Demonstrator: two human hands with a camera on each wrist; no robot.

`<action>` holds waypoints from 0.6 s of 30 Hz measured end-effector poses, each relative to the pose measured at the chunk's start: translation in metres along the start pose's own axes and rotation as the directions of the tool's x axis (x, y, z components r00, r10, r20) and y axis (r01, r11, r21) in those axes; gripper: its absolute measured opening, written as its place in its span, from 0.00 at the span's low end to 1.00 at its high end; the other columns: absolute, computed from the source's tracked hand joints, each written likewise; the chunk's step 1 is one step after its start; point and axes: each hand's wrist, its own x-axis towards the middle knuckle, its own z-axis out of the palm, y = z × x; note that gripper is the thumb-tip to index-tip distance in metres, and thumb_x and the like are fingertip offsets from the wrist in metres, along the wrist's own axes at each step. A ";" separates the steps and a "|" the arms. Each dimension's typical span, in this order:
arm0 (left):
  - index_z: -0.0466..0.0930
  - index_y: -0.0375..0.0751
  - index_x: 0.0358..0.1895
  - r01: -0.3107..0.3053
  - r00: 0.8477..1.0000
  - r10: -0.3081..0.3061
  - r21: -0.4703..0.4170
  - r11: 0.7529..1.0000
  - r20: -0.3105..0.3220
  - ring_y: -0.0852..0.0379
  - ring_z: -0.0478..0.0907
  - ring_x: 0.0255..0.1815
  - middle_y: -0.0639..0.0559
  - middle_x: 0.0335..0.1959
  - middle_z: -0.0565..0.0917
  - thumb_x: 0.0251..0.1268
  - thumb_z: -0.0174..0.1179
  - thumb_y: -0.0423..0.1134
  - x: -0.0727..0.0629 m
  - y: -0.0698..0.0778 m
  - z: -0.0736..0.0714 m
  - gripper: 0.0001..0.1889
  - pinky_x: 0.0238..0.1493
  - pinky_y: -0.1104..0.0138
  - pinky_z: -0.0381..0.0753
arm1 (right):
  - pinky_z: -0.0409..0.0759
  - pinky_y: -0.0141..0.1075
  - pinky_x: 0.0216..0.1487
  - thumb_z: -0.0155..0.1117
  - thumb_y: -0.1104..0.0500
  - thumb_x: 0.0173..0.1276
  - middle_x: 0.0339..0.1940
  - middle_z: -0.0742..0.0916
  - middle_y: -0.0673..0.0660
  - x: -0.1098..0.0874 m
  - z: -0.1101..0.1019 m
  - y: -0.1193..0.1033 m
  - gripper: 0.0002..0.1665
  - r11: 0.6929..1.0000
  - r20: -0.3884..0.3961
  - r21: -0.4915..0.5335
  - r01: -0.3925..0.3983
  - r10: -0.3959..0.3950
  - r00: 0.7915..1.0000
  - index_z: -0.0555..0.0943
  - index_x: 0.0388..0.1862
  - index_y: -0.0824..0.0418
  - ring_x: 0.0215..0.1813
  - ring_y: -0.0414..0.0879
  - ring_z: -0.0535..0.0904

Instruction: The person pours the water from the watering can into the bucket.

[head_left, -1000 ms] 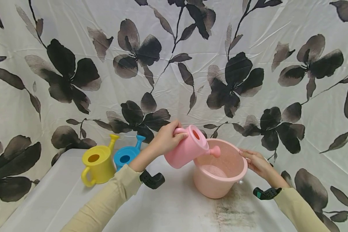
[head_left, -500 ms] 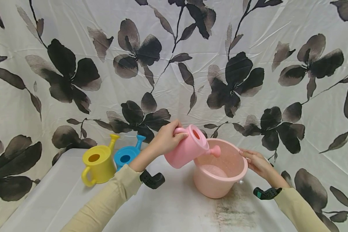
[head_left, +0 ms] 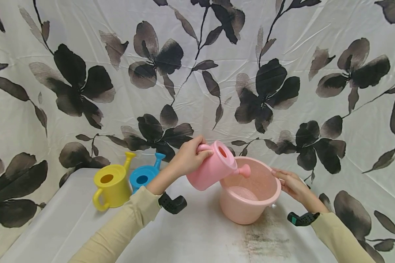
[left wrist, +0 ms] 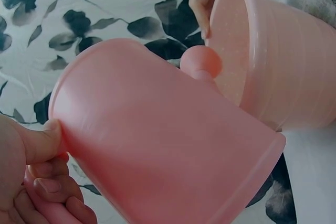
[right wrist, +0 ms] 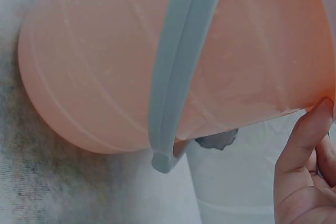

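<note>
A pink watering can (head_left: 207, 171) is tilted in the air, its handle gripped by my left hand (head_left: 191, 155). The can's round spout head (head_left: 245, 171) hangs over the mouth of a light pink bucket (head_left: 241, 213). No stream of water shows at the spout. In the left wrist view, thumb and curled fingers (left wrist: 50, 182) are round the handle behind the can's body. My right hand (head_left: 293, 184) holds the bucket's right rim, thumb on the outside in the right wrist view. The bucket stands upright on the white table. Its pale carrying handle (right wrist: 181, 61) hangs down along the outer wall.
A yellow watering can (head_left: 113, 190) and a blue watering can (head_left: 143, 175) stand at the left of the table (head_left: 171, 237); my left forearm partly covers the blue one. Dark stains (head_left: 266, 241) mark the tabletop before the bucket. A flower-patterned cloth (head_left: 197, 91) hangs behind.
</note>
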 end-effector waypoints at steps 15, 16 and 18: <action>0.72 0.38 0.39 -0.008 1.000 0.008 0.004 1.000 0.003 0.52 0.74 0.31 0.45 0.30 0.76 0.66 0.60 0.40 0.000 0.001 -0.003 0.10 0.31 0.67 0.74 | 0.79 0.25 0.48 0.50 0.51 0.76 0.43 0.79 0.34 0.000 0.000 0.001 0.42 1.000 0.002 0.002 0.006 -0.006 1.000 0.46 0.74 0.75 0.46 0.27 0.79; 0.72 0.38 0.38 -0.009 1.000 0.009 0.005 1.000 0.002 0.52 0.74 0.31 0.45 0.30 0.76 0.66 0.60 0.40 0.000 0.001 -0.003 0.10 0.31 0.67 0.74 | 0.79 0.25 0.48 0.50 0.51 0.76 0.43 0.79 0.34 0.000 0.000 0.001 0.42 1.000 0.003 -0.001 0.008 -0.008 1.000 0.46 0.74 0.75 0.46 0.27 0.79; 0.72 0.38 0.38 -0.009 1.000 0.009 0.008 1.000 0.000 0.52 0.73 0.31 0.45 0.29 0.76 0.66 0.60 0.40 0.000 0.002 -0.003 0.10 0.31 0.67 0.73 | 0.79 0.25 0.48 0.49 0.51 0.76 0.43 0.78 0.34 0.000 -0.001 0.001 0.42 1.000 0.006 -0.001 0.010 -0.010 1.000 0.46 0.74 0.75 0.46 0.27 0.79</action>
